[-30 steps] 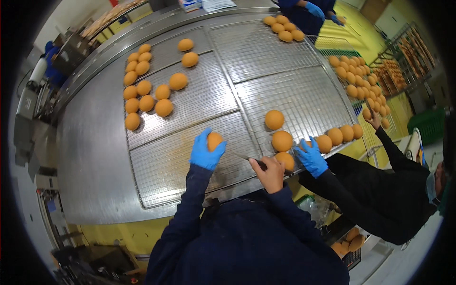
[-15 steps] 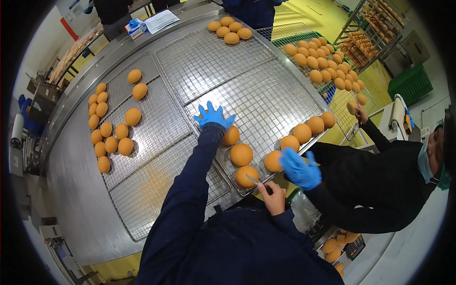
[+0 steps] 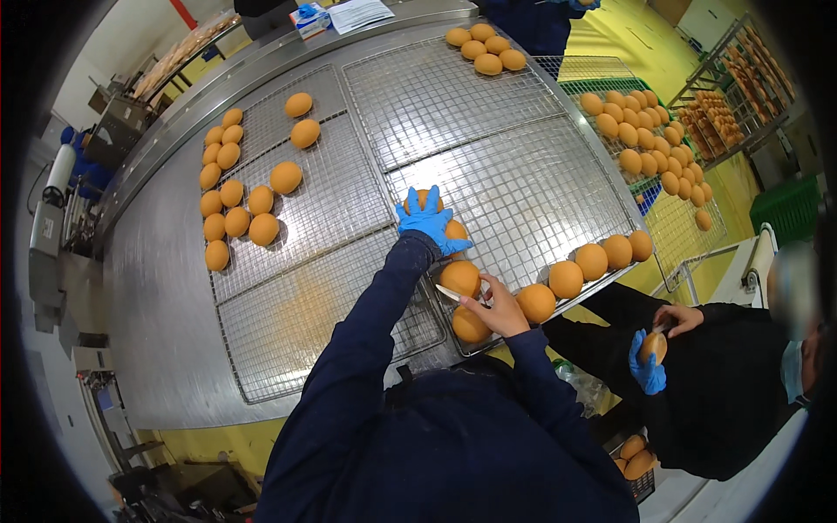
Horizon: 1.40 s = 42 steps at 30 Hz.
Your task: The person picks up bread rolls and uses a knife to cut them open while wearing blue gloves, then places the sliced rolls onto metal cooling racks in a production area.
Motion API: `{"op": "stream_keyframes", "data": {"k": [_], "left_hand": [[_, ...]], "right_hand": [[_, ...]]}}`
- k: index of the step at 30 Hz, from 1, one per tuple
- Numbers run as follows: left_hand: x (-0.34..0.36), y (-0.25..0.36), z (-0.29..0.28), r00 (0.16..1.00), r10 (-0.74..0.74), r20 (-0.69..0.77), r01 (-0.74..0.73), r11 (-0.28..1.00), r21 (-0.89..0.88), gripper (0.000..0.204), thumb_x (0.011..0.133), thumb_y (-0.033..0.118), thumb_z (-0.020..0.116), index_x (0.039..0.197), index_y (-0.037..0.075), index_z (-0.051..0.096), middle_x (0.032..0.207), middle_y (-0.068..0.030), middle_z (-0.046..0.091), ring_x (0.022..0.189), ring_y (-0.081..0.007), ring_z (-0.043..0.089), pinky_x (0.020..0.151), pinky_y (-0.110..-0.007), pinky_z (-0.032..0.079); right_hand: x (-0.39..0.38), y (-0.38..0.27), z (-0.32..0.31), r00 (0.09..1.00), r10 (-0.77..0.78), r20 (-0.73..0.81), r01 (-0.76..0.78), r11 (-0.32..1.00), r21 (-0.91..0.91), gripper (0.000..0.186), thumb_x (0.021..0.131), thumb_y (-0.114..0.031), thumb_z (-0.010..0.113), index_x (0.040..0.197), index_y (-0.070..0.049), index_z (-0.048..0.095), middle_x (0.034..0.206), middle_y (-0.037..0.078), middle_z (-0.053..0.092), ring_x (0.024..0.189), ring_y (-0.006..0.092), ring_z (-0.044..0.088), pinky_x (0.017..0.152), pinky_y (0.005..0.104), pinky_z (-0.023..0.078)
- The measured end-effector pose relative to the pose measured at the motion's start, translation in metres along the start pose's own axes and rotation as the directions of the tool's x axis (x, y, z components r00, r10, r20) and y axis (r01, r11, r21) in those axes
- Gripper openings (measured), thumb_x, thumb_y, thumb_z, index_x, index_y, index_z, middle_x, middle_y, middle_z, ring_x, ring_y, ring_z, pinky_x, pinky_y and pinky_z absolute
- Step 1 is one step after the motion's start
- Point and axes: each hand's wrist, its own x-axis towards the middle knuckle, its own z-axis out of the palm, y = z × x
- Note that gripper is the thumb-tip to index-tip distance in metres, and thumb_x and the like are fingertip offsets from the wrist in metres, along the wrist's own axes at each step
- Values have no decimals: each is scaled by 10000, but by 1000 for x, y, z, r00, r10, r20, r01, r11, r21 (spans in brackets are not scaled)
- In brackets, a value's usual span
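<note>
My left hand [image 3: 425,218], in a blue glove, has its fingers spread over the far round bun [image 3: 423,197] of a short row on the wire rack [image 3: 523,192]. Partly under that hand sits a second bun [image 3: 457,232]. My bare right hand [image 3: 497,307] grips a small knife [image 3: 450,294], its handle mostly hidden in the fingers. The pale blade points left, between a third bun [image 3: 459,277] and the nearest bun [image 3: 472,324]; whether it touches either I cannot tell. More golden-brown buns [image 3: 565,280] line the rack's right edge.
More buns [image 3: 236,220] stand on racks at the left of the steel table [image 3: 166,305]. Another group [image 3: 486,50] is at the far end, with a glove box [image 3: 309,19] and papers nearby. At right, a co-worker [image 3: 715,375] holds a bun beside a bun-filled green crate [image 3: 575,87].
My right hand has lifted the knife from the nearest bun and moved it farther up the row. My left hand stays spread at the row's far end. The co-worker's hands have come together around a bun.
</note>
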Motion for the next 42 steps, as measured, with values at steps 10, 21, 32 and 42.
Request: {"op": "stream_keyframes", "data": {"k": [10, 21, 32, 42], "left_hand": [[-14, -20, 12, 973, 81, -215, -116, 981, -158, 914, 656, 701, 570, 1384, 201, 338, 1459, -224, 128, 1324, -491, 36, 1040, -623, 20], [-9, -17, 14, 972, 130, -194, -144, 988, -62, 915, 628, 726, 565, 1344, 176, 415, 1462, -183, 163, 1332, -470, -6, 1019, -647, -65], [-24, 1, 41, 954, 120, -274, -142, 988, -62, 859, 622, 734, 535, 1196, 96, 570, 1462, -153, 178, 1327, -464, -27, 996, -664, -78], [-27, 6, 34, 969, 107, -220, -128, 988, -81, 844, 638, 699, 567, 1230, 98, 536, 1457, -159, 184, 1335, -455, -20, 1020, -646, -57]], "right_hand": [[-37, -39, -14, 994, 33, -103, -47, 989, -137, 523, 762, -472, 644, 1071, -59, 560, 849, 127, 568, 745, 301, 590, 650, 396, 451], [-67, -49, -8, 970, 57, 235, -8, 979, -205, 637, 773, -559, 578, 1255, -157, 473, 958, 161, 626, 851, 309, 622, 712, 378, 482], [-72, -48, -17, 945, 163, 285, -92, 964, -248, 650, 765, -635, 520, 1251, -204, 479, 864, 172, 645, 808, 357, 625, 700, 418, 484], [-76, -44, -7, 989, -85, 124, 110, 973, -205, 620, 764, -559, 593, 1238, -168, 509, 800, 121, 606, 719, 292, 612, 628, 364, 460]]}}
